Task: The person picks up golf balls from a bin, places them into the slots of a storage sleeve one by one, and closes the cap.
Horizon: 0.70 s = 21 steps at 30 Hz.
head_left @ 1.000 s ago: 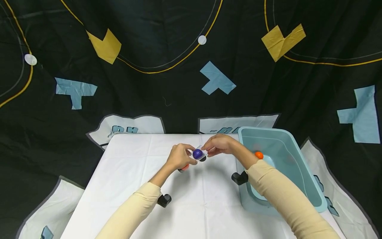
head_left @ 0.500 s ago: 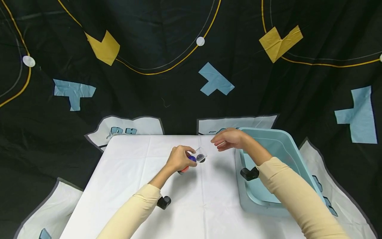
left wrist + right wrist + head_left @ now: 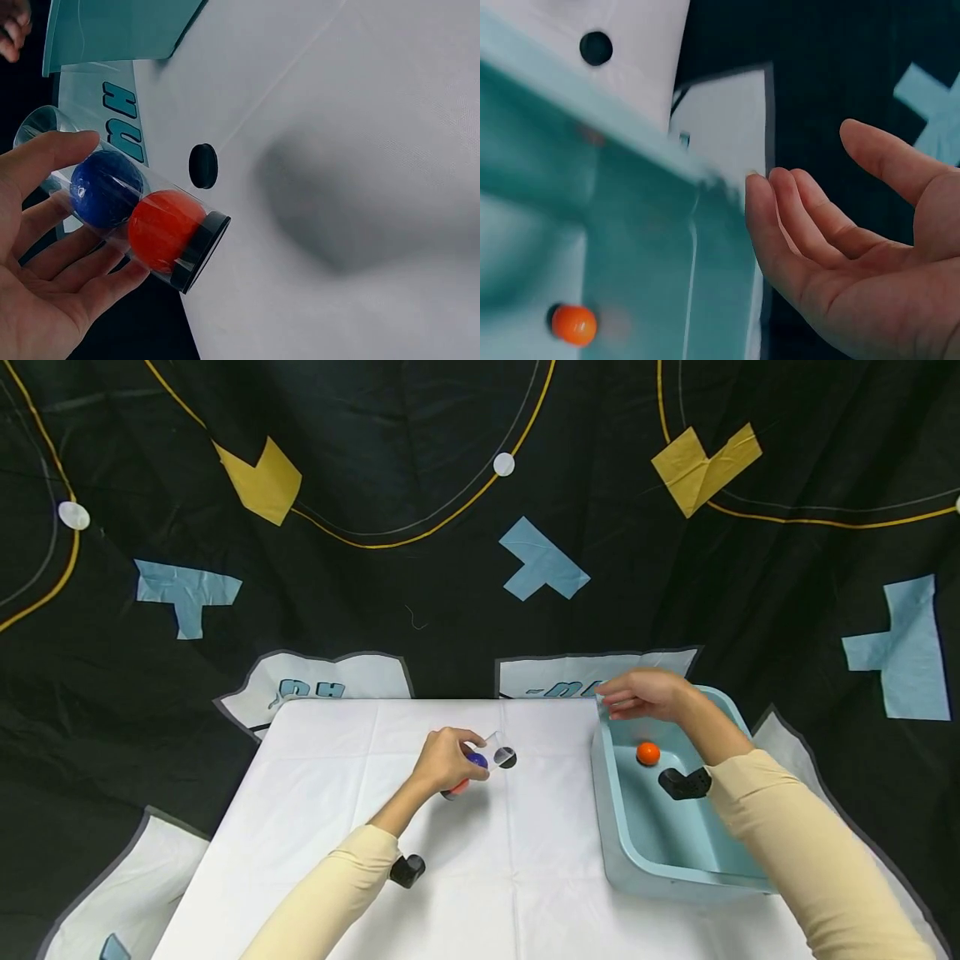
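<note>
My left hand [image 3: 444,757] grips a clear plastic tube [image 3: 124,191] tilted above the table. Inside it a blue ball [image 3: 106,189] and a red ball [image 3: 166,229] lie one behind the other, the red one against the black cap [image 3: 201,252] at the tube's lower end. The tube's other end is uncapped. A loose black cap [image 3: 203,166] lies on the white table just beyond the tube. Over the far left rim of the blue bin [image 3: 611,810] is my right hand [image 3: 643,693], holding nothing, fingers loosely bent. An orange ball [image 3: 648,753] lies on the bin floor.
The bin stands at the right side of the white-covered table [image 3: 315,793]. Behind the table hangs a black cloth [image 3: 420,635] with blue and yellow tape pieces. A black wrist camera mount [image 3: 682,783] juts from the right sleeve over the bin.
My right hand has left the tube's open end and moved right to above the bin. The blue ball has slid down inside the tube, which my left hand keeps holding.
</note>
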Tool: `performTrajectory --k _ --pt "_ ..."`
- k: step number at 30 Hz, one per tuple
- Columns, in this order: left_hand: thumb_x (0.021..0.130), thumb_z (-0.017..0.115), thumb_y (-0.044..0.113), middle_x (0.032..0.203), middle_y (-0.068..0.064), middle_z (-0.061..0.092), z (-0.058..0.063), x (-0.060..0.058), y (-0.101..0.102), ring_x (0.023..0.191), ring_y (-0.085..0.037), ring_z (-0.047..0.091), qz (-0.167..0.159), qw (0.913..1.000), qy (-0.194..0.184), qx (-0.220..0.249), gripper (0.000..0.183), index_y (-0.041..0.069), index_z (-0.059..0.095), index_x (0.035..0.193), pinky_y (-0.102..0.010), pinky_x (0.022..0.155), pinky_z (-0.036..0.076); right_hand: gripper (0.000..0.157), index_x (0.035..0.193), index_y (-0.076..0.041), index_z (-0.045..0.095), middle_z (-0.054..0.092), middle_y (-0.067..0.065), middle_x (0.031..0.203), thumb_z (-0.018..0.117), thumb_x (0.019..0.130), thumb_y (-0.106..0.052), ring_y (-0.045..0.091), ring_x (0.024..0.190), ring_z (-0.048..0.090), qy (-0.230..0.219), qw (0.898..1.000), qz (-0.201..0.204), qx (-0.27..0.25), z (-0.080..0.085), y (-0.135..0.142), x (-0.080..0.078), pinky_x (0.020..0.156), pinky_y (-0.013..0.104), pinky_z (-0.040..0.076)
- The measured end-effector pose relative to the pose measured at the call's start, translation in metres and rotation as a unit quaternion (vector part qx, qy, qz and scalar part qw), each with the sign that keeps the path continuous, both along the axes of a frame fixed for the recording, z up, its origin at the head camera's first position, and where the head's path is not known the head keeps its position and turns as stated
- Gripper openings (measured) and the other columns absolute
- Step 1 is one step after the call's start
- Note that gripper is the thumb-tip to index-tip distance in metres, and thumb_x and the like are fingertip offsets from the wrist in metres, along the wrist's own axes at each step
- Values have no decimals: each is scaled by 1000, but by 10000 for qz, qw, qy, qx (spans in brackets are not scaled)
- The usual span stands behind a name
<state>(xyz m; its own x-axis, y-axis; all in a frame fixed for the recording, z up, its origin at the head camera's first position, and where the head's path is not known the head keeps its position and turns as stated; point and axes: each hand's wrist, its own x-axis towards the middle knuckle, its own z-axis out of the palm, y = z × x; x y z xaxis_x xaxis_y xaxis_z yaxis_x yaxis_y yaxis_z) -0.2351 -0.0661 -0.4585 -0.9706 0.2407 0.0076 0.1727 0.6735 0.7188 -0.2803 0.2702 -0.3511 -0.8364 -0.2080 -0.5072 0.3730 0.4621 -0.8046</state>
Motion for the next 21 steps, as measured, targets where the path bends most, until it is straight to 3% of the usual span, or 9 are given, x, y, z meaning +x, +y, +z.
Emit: performTrajectory --k 8,13,21 --pt "67 92 15 90 -9 79 -3 1 -5 79 -18 71 43 9999 -106 75 41 13 79 106 -25 64 55 61 149 3 36 64 7 115 61 102 -27 13 88 68 -479 9952 -812 -274 -19 46 6 95 29 56" --pt "68 91 15 91 -9 79 -4 3 -7 79 -18 71 69 9998 -172 80 41 13 79 107 -25 64 55 57 150 6 36 58 17 125 55 105 -24 14 84 67 -727 9916 -1010 -356 -41 65 7 88 26 58" --pt "67 92 15 90 -9 79 -1 4 -11 79 -18 71 86 9999 -100 71 42 13 79 106 -24 62 54 55 149 11 34 50 22 128 49 106 -19 16 85 63 -835 9828 -1612 -351 -80 83 12 85 27 59"
